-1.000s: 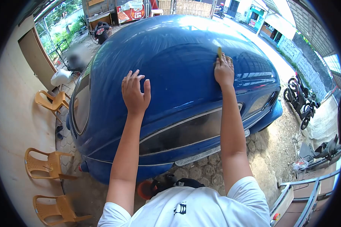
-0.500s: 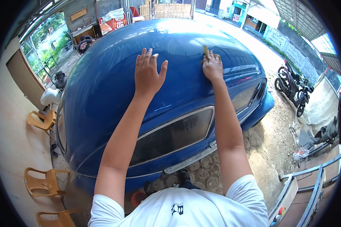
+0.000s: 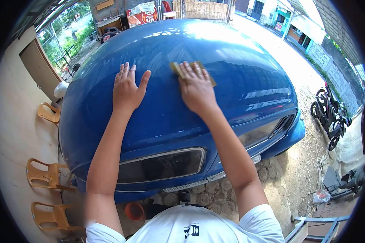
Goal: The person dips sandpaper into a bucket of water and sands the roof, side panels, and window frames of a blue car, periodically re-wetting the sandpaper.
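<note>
My right hand (image 3: 196, 89) presses a flat olive-yellow pad (image 3: 210, 77) against the blue car roof (image 3: 162, 97); its corners stick out on either side of the fingers. Whether the pad is a sponge or folded cloth, I cannot tell. Faint whitish streaks mark the glossy paint around it. To the left, my left hand (image 3: 127, 89) lies palm down on the same roof, its fingers stretched out and thumb apart, holding nothing. Below both arms is the car's dark side window (image 3: 162, 165) with its pale trim.
Tan plastic chairs (image 3: 48, 175) line the wall on the left. A red bucket (image 3: 134, 211) stands on the paving by my feet. Motorcycles (image 3: 330, 115) are parked at the right, above a metal frame (image 3: 322, 227) in the lower right corner.
My right hand has moved left and nearer across the roof with the pad, which now shows more of its flat face. My left hand has shifted left. The view has turned slightly.
</note>
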Available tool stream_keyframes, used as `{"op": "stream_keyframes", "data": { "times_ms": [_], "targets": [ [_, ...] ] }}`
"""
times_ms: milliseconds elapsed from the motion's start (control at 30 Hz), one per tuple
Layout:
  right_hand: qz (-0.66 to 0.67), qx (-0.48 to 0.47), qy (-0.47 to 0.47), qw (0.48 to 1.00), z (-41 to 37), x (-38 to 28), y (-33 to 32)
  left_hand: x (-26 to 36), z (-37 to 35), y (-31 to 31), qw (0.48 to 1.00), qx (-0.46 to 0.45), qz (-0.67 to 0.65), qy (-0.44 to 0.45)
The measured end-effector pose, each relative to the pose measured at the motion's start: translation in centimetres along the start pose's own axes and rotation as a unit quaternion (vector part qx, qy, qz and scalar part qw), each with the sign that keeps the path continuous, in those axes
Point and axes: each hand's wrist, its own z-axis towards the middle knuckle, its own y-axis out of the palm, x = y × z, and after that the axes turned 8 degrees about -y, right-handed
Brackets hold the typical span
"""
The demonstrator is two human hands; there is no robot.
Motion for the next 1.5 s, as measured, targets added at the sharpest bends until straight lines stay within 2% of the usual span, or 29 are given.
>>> {"op": "stream_keyframes", "data": {
  "times_ms": [33,100,167,233,300,367,467,500,567,600,667,700,733,767,833,867,967,1000,1100,1167,1233,1300,1367,1400,1433,1500],
  "targets": [
    [0.043,0.009,-0.051,0.998,-0.7,-1.7,-0.3,-0.1,-0.2,0.1,1.0,-0.001,-0.001,-0.018],
    [0.094,-0.022,-0.093,0.991,-1.4,0.1,-1.5,-0.3,-0.2,0.1,0.999,-0.003,-0.003,-0.044],
    [0.019,-0.025,-0.009,0.999,-1.0,4.4,-2.1,-0.2,-0.1,0.0,0.999,-0.009,-0.004,-0.044],
    [-0.013,-0.007,0.132,0.991,-0.4,9.0,-2.4,-0.2,-0.2,-0.1,0.999,-0.018,-0.004,-0.05],
    [-0.02,0.0,0.188,0.982,0.5,9.6,-1.8,-0.1,-0.3,-0.2,0.998,-0.028,-0.004,-0.059],
    [-0.019,-0.007,0.119,0.993,2.1,5.9,-0.9,-1.1,0.1,0.4,0.999,-0.018,0.009,-0.028],
    [0.092,-0.046,-0.125,0.987,2.8,-4.2,0.5,-4.7,1.1,1.7,0.998,-0.002,-0.029,0.062],
    [0.135,-0.07,-0.201,0.968,2.6,-6.3,0.7,-5.3,1.2,0.6,0.993,-0.046,-0.101,0.04],
    [0.132,-0.069,-0.163,0.975,2.8,-6.2,0.2,-6.5,1.8,-2.0,0.962,-0.128,-0.24,0.002],
    [0.134,-0.069,-0.142,0.978,2.7,-5.8,-0.1,-7.2,1.6,-2.7,0.962,-0.158,-0.221,0.014],
    [0.059,-0.046,-0.015,0.997,2.5,-3.1,-1.2,-8.1,0.4,-2.6,0.975,-0.115,-0.169,0.086],
    [0.026,-0.033,0.083,0.996,2.6,-1.5,-1.0,-8.1,-0.5,-2.6,0.978,-0.092,-0.142,0.119],
    [-0.009,-0.029,0.155,0.987,2.7,0.1,-0.2,-7.5,-1.3,-3.1,0.985,-0.076,-0.094,0.126],
    [-0.004,-0.02,0.182,0.983,3.1,0.2,0.1,-7.1,-1.8,-3.1,0.988,-0.06,-0.097,0.101],
    [-0.058,-0.009,0.199,0.978,4.5,-2.8,1.7,-6.7,-2.0,-2.8,0.992,-0.027,-0.109,0.056],
    [-0.042,-0.004,0.155,0.987,5.3,-5.4,2.5,-7.1,-2.0,-2.4,0.995,0.027,-0.08,0.049],
    [0.011,-0.002,0.001,1.0,6.2,-12.3,4.6,-8.0,-1.8,-2.0,0.985,0.067,-0.144,-0.062],
    [0.046,-0.039,-0.046,0.997,6.2,-12.9,3.8,-7.9,-1.8,-2.4,0.979,0.044,-0.18,-0.084],
    [0.062,-0.053,-0.03,0.996,6.2,-9.7,2.5,-7.7,-1.7,-2.9,0.971,0.005,-0.215,-0.103],
    [0.005,-0.027,0.126,0.992,6.0,-6.7,2.0,-7.6,-1.7,-3.0,0.967,0.001,-0.227,-0.112],
    [-0.023,-0.018,0.23,0.973,6.9,-6.4,1.8,-7.6,-1.8,-2.9,0.959,0.007,-0.254,-0.123],
    [-0.041,-0.025,0.215,0.975,8.6,-8.8,3.6,-7.8,-1.7,-2.6,0.947,0.026,-0.291,-0.134],
    [0.023,-0.026,0.07,0.997,9.7,-14.2,5.9,-8.2,-1.6,-2.4,0.923,0.065,-0.348,-0.149],
    [0.044,-0.053,-0.031,0.997,9.8,-16.8,6.2,-8.4,-1.6,-2.4,0.91,0.081,-0.376,-0.156],
    [0.124,-0.072,-0.098,0.985,9.6,-18.2,6.1,-8.4,-1.7,-2.6,0.906,0.082,-0.384,-0.158],
    [0.124,-0.1,-0.081,0.984,9.9,-17.3,5.1,-8.5,-1.7,-2.8,0.899,0.083,-0.399,-0.162]
  ]
}}
